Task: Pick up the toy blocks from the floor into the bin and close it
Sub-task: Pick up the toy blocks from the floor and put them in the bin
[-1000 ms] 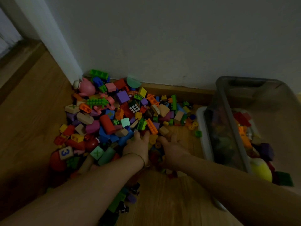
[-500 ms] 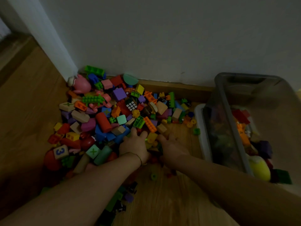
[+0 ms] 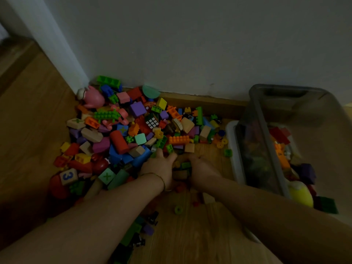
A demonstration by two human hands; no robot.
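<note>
The toy blocks [image 3: 118,141] are lying in a big mixed heap on the wooden floor [image 3: 28,119], against the far wall [image 3: 190,44]. At the near edge of this heap a small handful of blocks [image 3: 183,167] is sitting between the two hands. The left hand [image 3: 158,166] is pressing on the left side of the handful with rather straight fingers, which are pointing far into the heap. The right hand [image 3: 202,168] is touching its right side, and its fingers are curling round the pieces. So the hands are standing close together, with only the handful between them. A thin bracelet [image 3: 162,181] is hanging on the left wrist. The bin [image 3: 285,93], of clear plastic, is standing open just to the right of the right hand, and some blocks and a yellow ball [image 3: 301,193] are lying inside it. A green ring [image 3: 178,209] is lying alone on the floor, near to the hands. A pink pig toy [image 3: 93,98] is resting at the far left of the heap.
</note>
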